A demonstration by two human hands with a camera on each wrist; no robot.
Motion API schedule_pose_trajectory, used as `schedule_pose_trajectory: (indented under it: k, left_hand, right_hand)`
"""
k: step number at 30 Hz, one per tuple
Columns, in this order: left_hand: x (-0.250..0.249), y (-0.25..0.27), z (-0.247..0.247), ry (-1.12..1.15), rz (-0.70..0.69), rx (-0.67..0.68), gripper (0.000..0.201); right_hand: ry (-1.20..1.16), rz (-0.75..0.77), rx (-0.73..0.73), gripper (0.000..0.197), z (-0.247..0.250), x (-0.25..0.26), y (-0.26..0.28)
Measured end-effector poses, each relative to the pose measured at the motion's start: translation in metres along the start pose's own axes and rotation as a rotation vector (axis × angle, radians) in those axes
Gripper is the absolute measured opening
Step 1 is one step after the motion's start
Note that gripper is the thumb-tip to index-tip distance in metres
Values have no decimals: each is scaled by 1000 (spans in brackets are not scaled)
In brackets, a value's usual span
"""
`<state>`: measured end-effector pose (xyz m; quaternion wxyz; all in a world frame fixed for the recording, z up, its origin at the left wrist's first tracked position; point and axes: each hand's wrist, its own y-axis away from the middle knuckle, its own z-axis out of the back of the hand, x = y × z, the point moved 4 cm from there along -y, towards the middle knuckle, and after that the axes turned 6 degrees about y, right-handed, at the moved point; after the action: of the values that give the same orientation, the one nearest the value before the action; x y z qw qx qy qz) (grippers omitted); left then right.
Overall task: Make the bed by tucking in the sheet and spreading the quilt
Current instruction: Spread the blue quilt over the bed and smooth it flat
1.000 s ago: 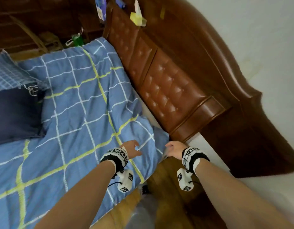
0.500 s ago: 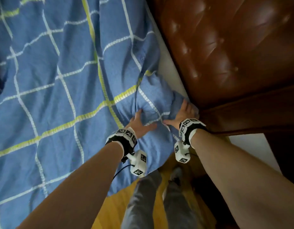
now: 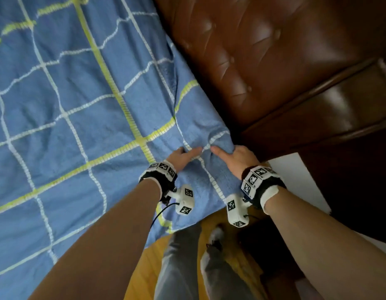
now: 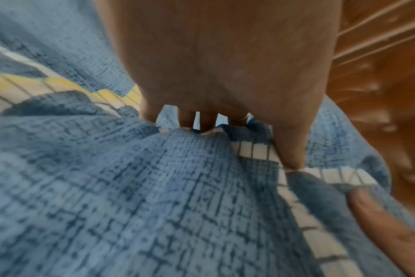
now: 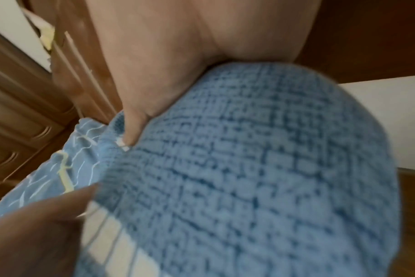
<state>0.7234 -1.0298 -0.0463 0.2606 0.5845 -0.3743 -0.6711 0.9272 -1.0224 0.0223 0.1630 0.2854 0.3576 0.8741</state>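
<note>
head view: both hands gather the blue checked sheet (image 3: 83, 118) at the bed's corner.
left hand (image 3: 180, 156) and right hand (image 3: 236, 158) each pinch a bunched fold, thumbs nearly meeting. tufted brown headboard (image 3: 263, 61) stands just beside the corner; wooden floor (image 3: 144, 269) and the person's grey trouser legs (image 3: 179, 267) lie below.

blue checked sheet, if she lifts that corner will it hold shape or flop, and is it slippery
The blue checked sheet will probably flop: it bunches into folds where the left hand and right hand grip it. Probably not slippery; the left wrist view shows a coarse weave. It drapes over the bed edge, so seems light.
</note>
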Motion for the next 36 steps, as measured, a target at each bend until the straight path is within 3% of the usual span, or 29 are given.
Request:
schedule_pose_trajectory:
  k: [3, 7, 10, 12, 14, 20, 23, 27, 32, 36]
  left_hand:
    - [16, 18, -47, -141, -16, 16, 98]
    - [30, 44, -108, -419, -12, 110, 84]
    - [43, 60, -125, -621, 11, 136, 102]
    - [47, 84, -126, -640, 43, 135, 107]
    - [45, 112, -117, -635, 26, 60, 84]
    - [9, 224, -57, -654, -50, -110, 63]
    - [-5, 294, -7, -578, -89, -208, 56]
    - [7, 392, 79, -498, -128, -332, 53]
    - [82, 533, 220, -454, -153, -551, 48]
    - [218, 644, 347, -350, -85, -712, 50]
  right_hand:
    - [-2, -33, -62, 54, 15, -55, 40]
    - [147, -198, -189, 51, 18, -137, 69]
    - [258, -274, -272, 48, 3, -174, 64]
    - [203, -280, -200, 63, -15, -185, 64]
    - [118, -225, -69, 68, -31, -179, 70]
    - [169, 45, 87, 58, -26, -79, 136]
    - [227, 156, 93, 52, -15, -12, 177]
    - [252, 312, 115, 52, -39, 89, 243]
    - [415, 543, 109, 50, -137, 233, 366]
    - [510, 718, 162, 46, -282, 326, 469]
